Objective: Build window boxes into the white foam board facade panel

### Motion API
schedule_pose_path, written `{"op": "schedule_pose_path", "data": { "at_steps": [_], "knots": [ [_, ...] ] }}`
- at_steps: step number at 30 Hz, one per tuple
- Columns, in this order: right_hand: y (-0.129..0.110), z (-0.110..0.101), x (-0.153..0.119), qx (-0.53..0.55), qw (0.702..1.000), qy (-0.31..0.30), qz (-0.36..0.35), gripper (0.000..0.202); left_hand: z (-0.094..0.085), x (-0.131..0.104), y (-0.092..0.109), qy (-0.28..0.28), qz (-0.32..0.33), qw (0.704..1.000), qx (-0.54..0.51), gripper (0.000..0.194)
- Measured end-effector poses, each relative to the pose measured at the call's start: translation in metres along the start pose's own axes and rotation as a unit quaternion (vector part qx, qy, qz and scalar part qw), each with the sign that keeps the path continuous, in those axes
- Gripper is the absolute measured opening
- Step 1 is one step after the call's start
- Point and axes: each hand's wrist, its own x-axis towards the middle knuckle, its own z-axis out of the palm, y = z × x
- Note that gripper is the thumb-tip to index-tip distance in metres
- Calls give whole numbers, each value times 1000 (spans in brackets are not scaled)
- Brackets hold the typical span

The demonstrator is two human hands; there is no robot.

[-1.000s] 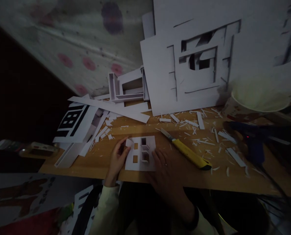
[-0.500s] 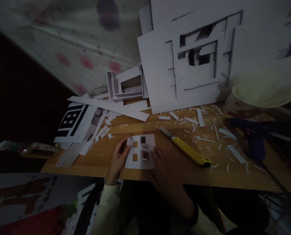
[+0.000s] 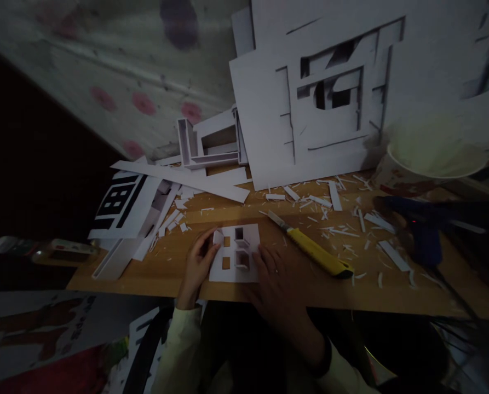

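A white panel (image 3: 231,273) with square openings lies on the wooden table near its front edge. Small upright white walls frame the two openings on its right half; the two on the left show bare wood. My left hand (image 3: 198,265) pinches a small white piece (image 3: 218,237) between thumb and fingers at the panel's upper left corner. My right hand (image 3: 275,282) rests open along the panel's right edge, fingers spread and touching it. To the right of it lies a yellow utility knife (image 3: 318,253) with its blade out.
White offcuts (image 3: 334,196) litter the table (image 3: 170,276). Large cut sheets (image 3: 264,137) lean at the back. A paper tub (image 3: 404,178) and a glue gun (image 3: 425,230) are right; model parts (image 3: 119,257) and a bottle (image 3: 42,249) are left.
The whole view has shifted very slightly. Both hands keep the same places at the panel, and the left still holds the small white piece.
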Motion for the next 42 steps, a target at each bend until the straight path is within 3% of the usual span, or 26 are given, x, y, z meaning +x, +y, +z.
{"op": "schedule_pose_path", "data": {
  "at_steps": [42],
  "knots": [
    [0, -3, 3, -14, 1000, -18, 1, 60, 1, -1, 1, 5, -16, 999, 27, 40]
  ]
}}
